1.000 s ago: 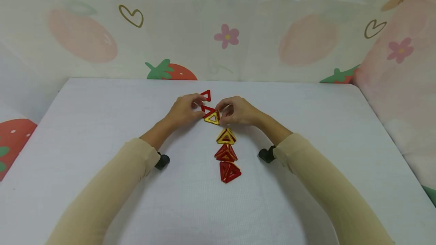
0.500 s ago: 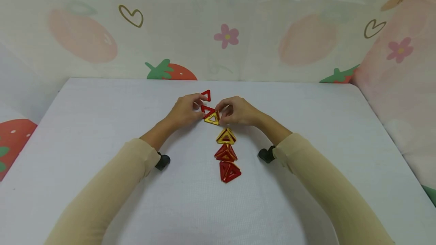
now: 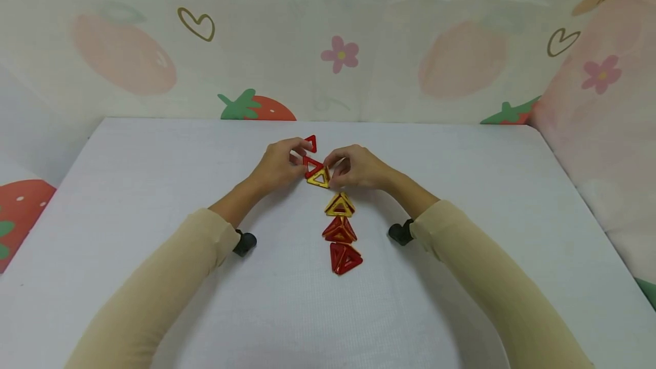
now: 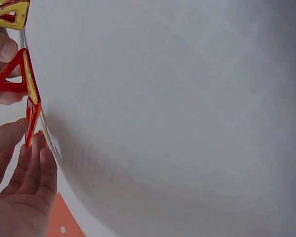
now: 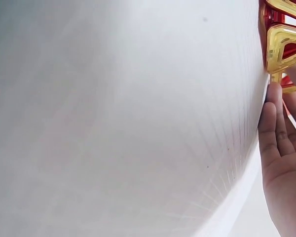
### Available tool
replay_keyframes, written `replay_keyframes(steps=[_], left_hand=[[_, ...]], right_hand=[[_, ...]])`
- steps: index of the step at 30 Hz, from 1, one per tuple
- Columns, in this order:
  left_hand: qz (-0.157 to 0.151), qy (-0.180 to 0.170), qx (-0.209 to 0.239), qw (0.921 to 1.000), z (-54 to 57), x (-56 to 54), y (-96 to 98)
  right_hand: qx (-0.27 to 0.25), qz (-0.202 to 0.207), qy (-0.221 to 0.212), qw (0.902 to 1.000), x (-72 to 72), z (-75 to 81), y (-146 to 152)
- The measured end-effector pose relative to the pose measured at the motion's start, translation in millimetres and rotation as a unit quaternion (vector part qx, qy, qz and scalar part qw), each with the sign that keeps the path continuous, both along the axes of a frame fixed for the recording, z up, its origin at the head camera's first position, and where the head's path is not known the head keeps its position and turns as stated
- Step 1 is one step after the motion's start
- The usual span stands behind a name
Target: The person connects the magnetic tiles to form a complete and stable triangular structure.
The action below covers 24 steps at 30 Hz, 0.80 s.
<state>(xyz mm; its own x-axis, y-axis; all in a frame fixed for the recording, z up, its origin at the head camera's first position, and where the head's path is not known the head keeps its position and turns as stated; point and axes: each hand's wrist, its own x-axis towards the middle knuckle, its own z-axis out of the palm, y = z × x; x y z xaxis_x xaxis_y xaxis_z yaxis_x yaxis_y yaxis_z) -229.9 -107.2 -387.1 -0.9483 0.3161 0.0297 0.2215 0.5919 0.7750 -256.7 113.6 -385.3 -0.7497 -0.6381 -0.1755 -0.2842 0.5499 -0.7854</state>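
Note:
My left hand [image 3: 279, 159] pinches a red triangular magnetic tile [image 3: 311, 167] at its left edge; in the left wrist view that red tile [image 4: 32, 121] stands between thumb and fingers. Against its lower edge leans a gold triangular magnetic tile [image 3: 319, 177]. From the other side, my right hand [image 3: 361, 167] holds the gold tile by its right edge, thumb and index finger curled. A separate red triangular tile [image 3: 314, 144] lies just beyond the left fingertips, partly covered by them. In the right wrist view my right hand [image 5: 286, 148] shows only at the edge.
Below the hands, a gold pyramid of tiles [image 3: 340, 205], a red pyramid [image 3: 340, 230] and another red pyramid [image 3: 345, 258] stand in a column toward me. They rest on a white tabletop [image 3: 179, 152]. A patterned cloth [image 3: 384, 90] hangs behind the far edge.
The left fingers have shifted slightly up and over the far red tile, covering more of it. The pinched red tile has tilted a little. The right hand looks still.

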Motion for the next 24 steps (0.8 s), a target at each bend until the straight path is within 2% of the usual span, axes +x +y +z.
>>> replay_keyframes(steps=[16, 24], left_hand=[[-0.006, 0.018, 0.022, 0.9996, 0.3, 0.5, 1.2], [-0.007, 0.018, 0.018, 0.9996, 3.0, 3.0, 1.3]], right_hand=[[-0.004, -0.003, -0.002, 1.0, -0.3, 0.7, -0.9], [-0.005, -0.004, -0.003, 1.0, -0.4, 1.1, -1.2]])
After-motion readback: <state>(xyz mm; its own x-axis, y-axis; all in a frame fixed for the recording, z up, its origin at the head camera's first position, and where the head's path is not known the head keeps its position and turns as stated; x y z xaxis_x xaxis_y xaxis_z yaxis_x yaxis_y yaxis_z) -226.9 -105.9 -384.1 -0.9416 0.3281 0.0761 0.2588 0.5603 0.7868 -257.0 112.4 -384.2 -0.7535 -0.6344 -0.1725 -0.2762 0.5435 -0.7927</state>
